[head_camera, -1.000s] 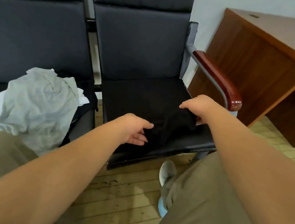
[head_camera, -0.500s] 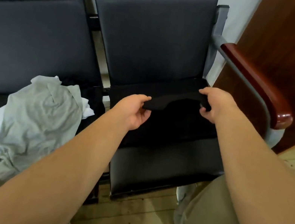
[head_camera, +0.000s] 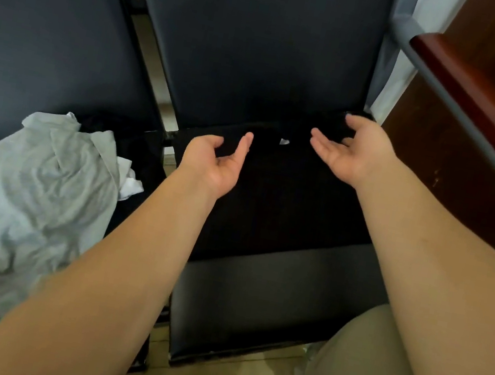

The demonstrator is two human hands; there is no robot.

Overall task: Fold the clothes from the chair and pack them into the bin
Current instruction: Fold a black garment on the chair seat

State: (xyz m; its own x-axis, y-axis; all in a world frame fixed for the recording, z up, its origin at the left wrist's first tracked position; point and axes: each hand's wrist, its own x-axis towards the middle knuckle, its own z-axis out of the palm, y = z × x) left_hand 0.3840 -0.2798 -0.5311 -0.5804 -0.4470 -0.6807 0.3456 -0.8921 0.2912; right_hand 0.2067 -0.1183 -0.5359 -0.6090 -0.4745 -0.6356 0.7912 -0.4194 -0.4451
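Black garment [head_camera: 270, 198], small white tag [head_camera: 284, 142], unreadable

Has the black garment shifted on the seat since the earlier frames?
Yes. The black garment has shifted back toward the backrest, leaving the seat's front bare.

Dim, soft indoor light — slight blur, edges wide-angle warped.

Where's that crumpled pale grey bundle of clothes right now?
In the head view's lower left, the pale grey clothes lie heaped on the left-hand chair, next to the right-hand chair bearing the black garment.
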